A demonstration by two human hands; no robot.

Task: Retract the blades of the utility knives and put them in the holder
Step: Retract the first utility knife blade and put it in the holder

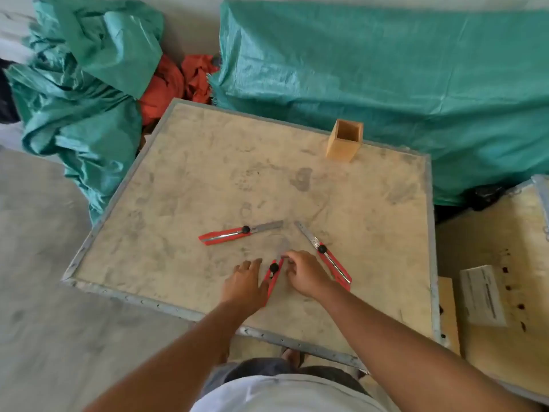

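Three red utility knives lie on a plywood crate top (208, 173), all with blades out. The left knife (228, 234) points its blade to the right. The right knife (332, 261) points its blade up and left. The middle knife (274, 275) lies between my hands, its blade blurred. My left hand (245, 285) rests flat against the middle knife's handle. My right hand (306, 273) touches the same knife near the blade base with its fingertips. A square wooden holder (344, 144) stands empty and upright at the far edge.
Green tarpaulin (386, 78) covers bulky things behind the crate and to its left. Orange cloth (178, 81) sits between the tarps. A second crate (505, 278) with a paper label stands close on the right. Bare concrete floor lies to the left.
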